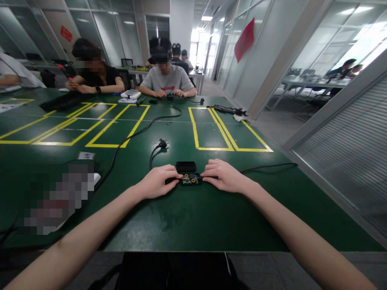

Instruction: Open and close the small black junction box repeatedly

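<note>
An opened black power adapter [190,179] lies on the green table [181,217], its circuit board with coloured parts showing. My left hand [159,181] grips its left end with curled fingers. My right hand [222,175] pinches its right end. The adapter's loose black lid [186,166] rests just behind it. One black cable runs left from the adapter up to a plug [162,143]; another cable [269,166] trails off to the right.
Yellow tape rectangles [223,131] mark the table further back. A long black cable [133,135] crosses the table. A blurred patch [57,199] sits at my left. Two people sit opposite with tools and devices [130,95]; a black tool [228,109] lies far right.
</note>
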Motion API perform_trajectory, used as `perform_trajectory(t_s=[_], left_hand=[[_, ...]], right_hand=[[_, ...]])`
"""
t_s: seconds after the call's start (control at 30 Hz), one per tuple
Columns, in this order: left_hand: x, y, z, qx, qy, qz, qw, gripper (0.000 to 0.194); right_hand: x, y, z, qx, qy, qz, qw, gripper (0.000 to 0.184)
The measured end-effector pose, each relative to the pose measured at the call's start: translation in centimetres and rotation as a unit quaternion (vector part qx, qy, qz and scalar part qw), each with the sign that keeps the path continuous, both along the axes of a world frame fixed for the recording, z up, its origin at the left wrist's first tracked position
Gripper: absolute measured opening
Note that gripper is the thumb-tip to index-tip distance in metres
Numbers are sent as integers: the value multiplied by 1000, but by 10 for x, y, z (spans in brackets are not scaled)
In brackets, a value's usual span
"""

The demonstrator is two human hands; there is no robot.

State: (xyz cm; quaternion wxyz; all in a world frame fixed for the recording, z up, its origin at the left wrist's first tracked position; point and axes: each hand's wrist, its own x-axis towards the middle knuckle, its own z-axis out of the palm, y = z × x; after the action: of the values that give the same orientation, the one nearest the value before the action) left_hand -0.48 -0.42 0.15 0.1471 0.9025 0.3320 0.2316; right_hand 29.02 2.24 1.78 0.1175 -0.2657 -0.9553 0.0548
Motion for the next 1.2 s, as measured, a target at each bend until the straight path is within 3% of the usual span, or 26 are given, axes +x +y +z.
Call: perform_trajectory(t_s=[0.23,0.4,0.53,0.63,0.73,0.9,1.03,1.2], left_hand=[[-8,5,8,35,68,24,997,18],[-6,4,8,61,94,26,993,18],[-4,3,4,58,63,31,996,19],[-5,6,0,15,-9,40,999,20],[-6,10,-4,-39,-65,87,993,21],[-3,15,-11,-31,-64,197,978,22],[1,15,-12,-36,-71,201,976,19],[4,14,-10,-130,-153,186,962,20]], right_hand=[[-11,1,-9,79,-7,-4,997,28],[-13,4,-14,87,7,-19,996,27],[-15,3,-17,73,20,-32,997,24],[-19,3,-25,68,75,-104,989,25],[-24,5,-34,63,130,-187,972,28],[-30,12,-42,-23,147,-193,970,24],[-31,13,-40,-95,199,-197,955,20],[-32,11,-38,-175,271,-216,922,18]])
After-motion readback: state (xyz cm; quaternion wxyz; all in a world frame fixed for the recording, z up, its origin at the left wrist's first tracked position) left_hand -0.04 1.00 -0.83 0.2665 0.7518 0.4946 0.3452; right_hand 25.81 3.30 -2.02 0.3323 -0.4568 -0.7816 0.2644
